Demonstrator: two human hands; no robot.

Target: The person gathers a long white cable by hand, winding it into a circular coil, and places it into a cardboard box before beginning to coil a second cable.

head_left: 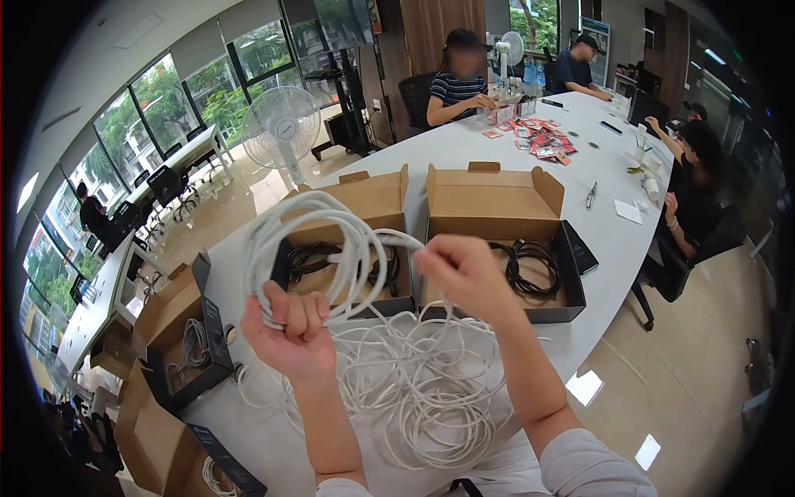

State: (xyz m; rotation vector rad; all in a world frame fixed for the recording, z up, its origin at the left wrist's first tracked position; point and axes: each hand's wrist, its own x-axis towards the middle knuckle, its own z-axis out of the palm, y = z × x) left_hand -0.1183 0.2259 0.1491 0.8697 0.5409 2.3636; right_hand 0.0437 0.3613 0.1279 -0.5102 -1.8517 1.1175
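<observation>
Several loops of a white cable (358, 240) hang coiled in my left hand (291, 331), whose fingers are closed around their lower left side. My right hand (464, 273) pinches a stretch of the same cable to the right of the coil. Below both hands, a loose tangle of white cable (447, 414) spreads over the white table (530, 356). Just beyond my hands stand two open cardboard boxes. The left box (364, 195) and the right box (489, 199) each hold black cables (530, 269).
More open boxes stand at left, one with a grey cable coil (192, 344), another (149, 422) nearer me. Red and white packets (542, 141) lie piled at the far side. People sit around the table. A white fan (281, 124) stands behind the boxes.
</observation>
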